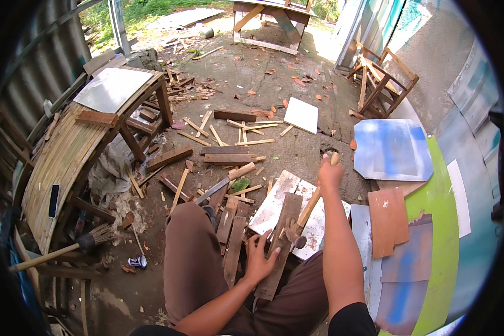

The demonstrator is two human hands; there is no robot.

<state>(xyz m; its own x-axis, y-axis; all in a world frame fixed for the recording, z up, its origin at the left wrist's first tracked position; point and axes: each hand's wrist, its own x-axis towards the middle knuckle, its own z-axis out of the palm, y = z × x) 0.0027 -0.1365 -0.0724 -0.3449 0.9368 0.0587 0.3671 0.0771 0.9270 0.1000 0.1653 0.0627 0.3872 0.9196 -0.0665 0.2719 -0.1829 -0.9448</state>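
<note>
Brown trousers of the seated person fill the near centre, and across the knees a dark, weathered wooden plank is laid. Its long axis runs from the near side, by the lap, up and slightly right toward the far side. The plank is pinned by the left hand, which is spread flat with the fingers splayed over its near-left edge. A claw hammer with a pale wooden handle is gripped at the handle's far end by the right hand, closed tight around it; the arm is raised, so the hammer slants down and to the left, and its metal head is seen at or just above the plank's face, just beyond and to the right of the left fingertips. Contact between head and plank cannot be told. The plank thus lies directly under the left hand and nearer than the right hand, below it.

Under the plank, scuffed white boards are seen on the ground. To the right, a rust-orange panel rests on a green-edged curved sheet, with a blue-sprayed octagonal board beyond. At the left stands a bamboo-slat bench, a brush with a wooden handle beside it. Farther off, wood offcuts are scattered over the concrete.
</note>
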